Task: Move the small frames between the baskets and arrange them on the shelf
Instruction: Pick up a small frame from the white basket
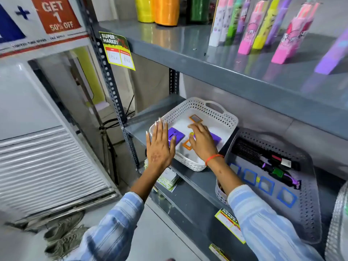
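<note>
A white perforated basket (222, 117) sits on the lower grey shelf (195, 181). Inside lie an orange small frame (195, 118) at the back, another orange frame (187, 145) near the front, and two purple frames (174, 135) (215, 137). My right hand (202, 141) reaches into the basket, fingers curled over the frames; I cannot see whether it grips one. My left hand (160, 146) hovers flat and open at the basket's left rim. To the right, a grey perforated basket (308, 202) holds several blue frames (287, 197) in a row.
Dark hairbrushes (263, 157) lie at the back of the grey basket. The upper shelf (207, 59) carries coloured bottles and boxes. A price tag (117, 51) hangs on the slotted upright. A white appliance (37, 147) stands to the left, shoes on the floor.
</note>
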Demonstrator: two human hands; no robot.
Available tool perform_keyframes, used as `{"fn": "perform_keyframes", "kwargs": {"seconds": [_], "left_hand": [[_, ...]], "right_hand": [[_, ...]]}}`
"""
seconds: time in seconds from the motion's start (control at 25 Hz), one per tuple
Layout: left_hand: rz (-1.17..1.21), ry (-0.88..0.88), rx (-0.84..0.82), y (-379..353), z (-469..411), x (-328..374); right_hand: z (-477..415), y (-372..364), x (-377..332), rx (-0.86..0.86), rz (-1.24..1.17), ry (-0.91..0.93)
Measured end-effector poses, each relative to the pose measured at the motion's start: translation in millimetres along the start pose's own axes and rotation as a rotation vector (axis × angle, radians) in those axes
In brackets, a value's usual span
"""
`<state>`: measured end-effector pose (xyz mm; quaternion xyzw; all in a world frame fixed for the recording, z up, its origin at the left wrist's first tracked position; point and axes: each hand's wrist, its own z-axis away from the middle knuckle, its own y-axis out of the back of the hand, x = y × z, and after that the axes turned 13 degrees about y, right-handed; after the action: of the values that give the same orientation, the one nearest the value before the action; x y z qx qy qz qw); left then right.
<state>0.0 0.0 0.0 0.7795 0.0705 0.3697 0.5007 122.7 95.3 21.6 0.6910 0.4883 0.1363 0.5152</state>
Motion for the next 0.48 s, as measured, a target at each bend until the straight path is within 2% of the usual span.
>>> {"fn": "perform_keyframes", "kwargs": {"seconds": [0.08,0.16,0.24,0.36,0.44,0.48], "left_hand": [[-0.112,0.009,-0.123,-11.2,-0.4,-4.4],[-0.13,0.034,-0.191,-20.4,0.3,-10.6],[-0.111,0.036,-0.185,-23.8,-1.6,-13.2],[-0.113,0.035,-0.168,-25.2,-2.9,-15.8],[-0.113,0.04,-0.177,-26.0,-1.2,-16.3],[-0.107,0.039,-0.177,-25.1,-0.3,-15.7]], "right_hand": [[-8.6,-11.1,15.0,-0.461,0.039,-0.187],[-12.3,-21.4,26.3,-0.628,0.065,-0.297],[-14.7,-31.2,29.2,-0.607,0.071,-0.324],[-20.2,-39.2,35.5,-0.459,0.053,-0.327],[-19.9,-39.1,37.2,-0.362,0.081,-0.247],[-16.9,-39.0,36.8,-0.377,0.107,-0.182]]}}
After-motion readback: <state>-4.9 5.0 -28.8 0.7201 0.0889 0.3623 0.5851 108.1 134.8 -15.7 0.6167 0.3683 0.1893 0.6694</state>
